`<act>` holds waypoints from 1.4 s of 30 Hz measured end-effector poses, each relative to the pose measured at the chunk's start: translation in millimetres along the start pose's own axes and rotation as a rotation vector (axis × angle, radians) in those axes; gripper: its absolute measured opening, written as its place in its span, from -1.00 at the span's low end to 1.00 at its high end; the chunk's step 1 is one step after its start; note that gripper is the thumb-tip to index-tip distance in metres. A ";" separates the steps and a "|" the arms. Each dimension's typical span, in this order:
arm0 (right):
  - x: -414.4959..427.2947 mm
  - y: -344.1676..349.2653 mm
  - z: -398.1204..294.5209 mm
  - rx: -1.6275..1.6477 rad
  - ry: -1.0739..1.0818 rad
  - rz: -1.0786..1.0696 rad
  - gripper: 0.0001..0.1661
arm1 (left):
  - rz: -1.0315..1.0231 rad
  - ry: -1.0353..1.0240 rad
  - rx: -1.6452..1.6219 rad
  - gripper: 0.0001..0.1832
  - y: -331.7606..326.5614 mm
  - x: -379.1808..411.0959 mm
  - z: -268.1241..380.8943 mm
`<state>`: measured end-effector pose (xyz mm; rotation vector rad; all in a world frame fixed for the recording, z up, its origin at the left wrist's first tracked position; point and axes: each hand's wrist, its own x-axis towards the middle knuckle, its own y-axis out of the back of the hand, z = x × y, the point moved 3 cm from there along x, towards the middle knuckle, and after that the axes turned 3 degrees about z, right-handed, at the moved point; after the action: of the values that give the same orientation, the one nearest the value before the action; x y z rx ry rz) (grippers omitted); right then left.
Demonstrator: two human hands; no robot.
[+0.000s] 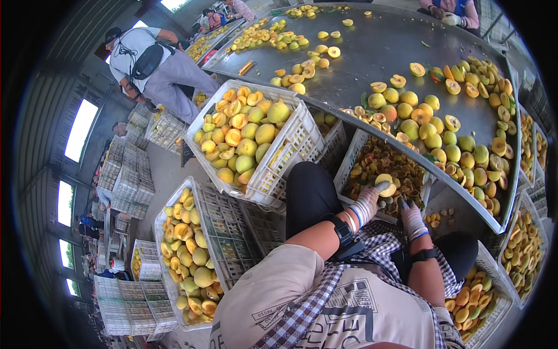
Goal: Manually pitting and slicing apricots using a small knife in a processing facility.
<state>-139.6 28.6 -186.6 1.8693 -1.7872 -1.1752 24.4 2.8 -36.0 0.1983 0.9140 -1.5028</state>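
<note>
My left hand, in a striped glove with dark fingertips, grips a cut yellow peach. It is above a crate of brown pits and scraps. My right hand, gloved the same way, is just right of it, beside the crate's near side. Its dark fingertips point away from me, and whether they hold something small cannot be made out. Beyond both hands, a metal table carries whole and halved yellow-green peaches close to its near edge.
A white crate of peach halves stands left of my knee, with another crate of halves behind it. More filled crates stand at the right. Co-workers sit across the table, and a person stands at the left near stacked crates.
</note>
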 end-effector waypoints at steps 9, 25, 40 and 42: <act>-39.9 50.7 -64.0 0.670 -0.105 0.054 -0.47 | 0.027 -0.121 0.051 -0.71 18.3 25.9 -12.2; -62.9 68.3 -106.5 0.306 0.162 0.121 -0.50 | -0.042 -0.148 0.155 -0.36 1.5 22.1 -1.4; -82.4 98.5 -124.8 0.018 0.142 0.224 -0.61 | -0.161 -0.413 0.336 -0.44 -17.2 17.1 -5.5; -84.8 101.1 -128.9 0.032 0.138 0.222 -0.61 | -0.151 -0.435 0.333 -0.45 -13.0 21.7 -8.7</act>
<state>-107.2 48.9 -6.2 1.6722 -1.8877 -0.9214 5.3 -9.8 -49.8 0.0377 0.3343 -1.7454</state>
